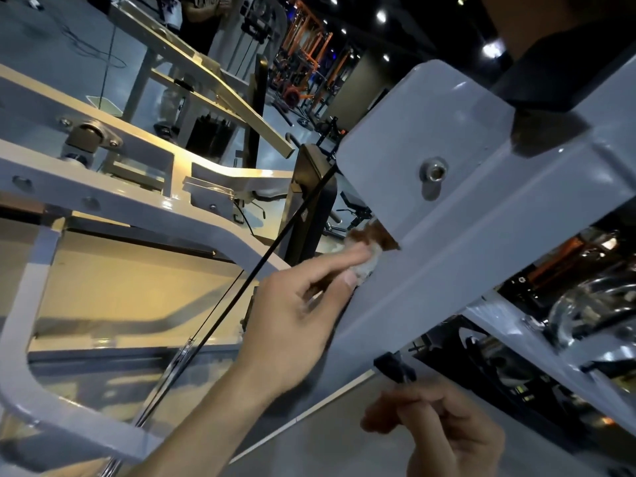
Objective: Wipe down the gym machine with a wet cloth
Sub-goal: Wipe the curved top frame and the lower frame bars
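Gym machine frame [457,215], grey painted steel, fills the right half of the view, seen from below at a steep tilt. Landmark: the silver bolt [434,172] set in the flat grey plate of that frame.

Cloth [366,251]: small, white with brown patches, bunched. It sits below and left of the bolt, pressed against the edge of the plate where it meets the sloping beam.

Left hand [296,318]: below-left of the bolt, arm reaching up from the bottom edge. Fingers [339,261] pinch the cloth, index stretched along it, thumb under it, and hold it against the frame.

Right hand [444,428]: well below the bolt, under the beam. Fingers curled, tips bunched just beneath a small black knob [394,368] that hangs from the underside of the beam. Whether they grip it or only come close, I cannot tell; the hand is blurred.

Black cable [241,287]: runs diagonally, left of the bolt, passing behind the left hand.

Further left of the bolt: more pale frame members [113,197] with bolts and a bracket. Far above-left of it, orange racks [306,53] under ceiling lights.
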Tool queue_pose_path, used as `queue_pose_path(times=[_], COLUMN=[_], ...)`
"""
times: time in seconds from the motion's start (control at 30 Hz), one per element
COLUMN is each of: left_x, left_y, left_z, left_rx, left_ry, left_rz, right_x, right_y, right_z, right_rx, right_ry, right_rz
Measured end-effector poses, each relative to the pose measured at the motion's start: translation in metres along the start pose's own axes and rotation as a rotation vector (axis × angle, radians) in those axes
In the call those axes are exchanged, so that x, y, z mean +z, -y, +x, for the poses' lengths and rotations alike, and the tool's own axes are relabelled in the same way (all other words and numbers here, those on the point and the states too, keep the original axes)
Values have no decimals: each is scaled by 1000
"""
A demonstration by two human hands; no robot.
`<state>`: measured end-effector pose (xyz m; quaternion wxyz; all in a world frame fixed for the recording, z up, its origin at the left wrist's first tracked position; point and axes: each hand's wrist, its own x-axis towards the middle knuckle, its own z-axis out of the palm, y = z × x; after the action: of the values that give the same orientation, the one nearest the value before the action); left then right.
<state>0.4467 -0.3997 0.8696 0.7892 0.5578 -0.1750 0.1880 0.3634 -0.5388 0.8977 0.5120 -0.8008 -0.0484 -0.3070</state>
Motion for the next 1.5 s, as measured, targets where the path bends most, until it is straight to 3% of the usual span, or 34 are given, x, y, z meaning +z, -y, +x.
queue_pose_path(times=[0.2, 0.33, 0.47, 0.73, 1.0, 1.23, 1.37, 1.5], left_x=[3, 0, -16, -14, -52, -30, -45, -61], left_y=[-13, -4, 22, -12, 46, -7, 32, 59], left_z=[-4, 35, 15, 40, -8, 22, -3, -27], left_rx=[50, -7, -72, 75, -215, -40, -125, -318], left_ry=[-12, 92, 51, 169, 181, 242, 247, 232], left_rz=[-2, 43, -1, 86, 269, 239, 297, 309], right_x=[1, 2, 5, 12, 16, 17, 22, 25], right_y=[0, -2, -5, -5, -16, -23, -34, -50], right_z=[0, -1, -3, -4, -10, -14, -23, -33], right_rx=[30, 3, -6, -31, -94, -162, -196, -243], right_ry=[-5, -21, -52, -117, -152, -128, -149, -110], right_rz=[-31, -59, -49, -15, 20, 11, -45, -192])
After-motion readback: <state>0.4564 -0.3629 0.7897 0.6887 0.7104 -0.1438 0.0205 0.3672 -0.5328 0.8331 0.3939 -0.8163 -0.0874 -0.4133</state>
